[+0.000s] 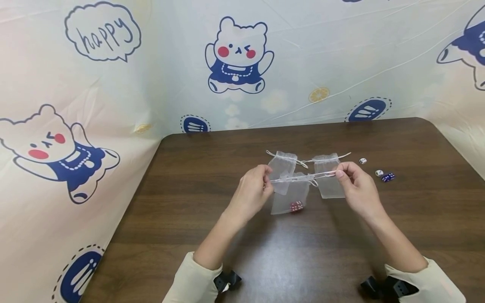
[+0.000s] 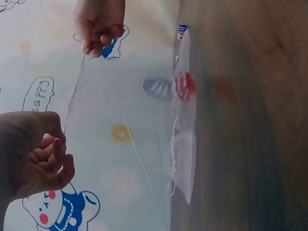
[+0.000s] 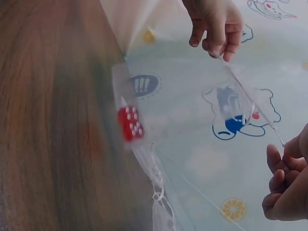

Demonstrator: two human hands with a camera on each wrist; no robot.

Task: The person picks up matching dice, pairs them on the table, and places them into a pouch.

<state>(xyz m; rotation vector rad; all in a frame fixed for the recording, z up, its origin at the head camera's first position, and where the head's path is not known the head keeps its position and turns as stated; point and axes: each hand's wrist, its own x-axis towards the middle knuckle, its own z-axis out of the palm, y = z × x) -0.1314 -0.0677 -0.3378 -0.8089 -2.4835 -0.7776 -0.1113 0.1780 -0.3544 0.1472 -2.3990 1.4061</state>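
A sheer white drawstring pouch (image 1: pixel 286 201) hangs between my two hands, with red dice (image 1: pixel 297 206) in its bottom corner. My left hand (image 1: pixel 253 189) pinches one end of its white drawstring (image 3: pixel 255 104). The other end is pinched by my right hand (image 1: pixel 356 187), and the cord runs taut between them. In the right wrist view the pouch is held up with the dice showing through the mesh. Behind it on the table lie two more sheer pouches, one at the left (image 1: pixel 285 162) and one at the right (image 1: pixel 329 185), each with white cords.
Two white dice, one farther back (image 1: pixel 363 160) and one nearer (image 1: pixel 379 173), lie right of the pouches. Blue dice (image 1: pixel 388 177) sit beside the nearer one. The brown wooden table (image 1: pixel 182 219) meets a cartoon-printed curtain (image 1: pixel 310 54) at its back and left.
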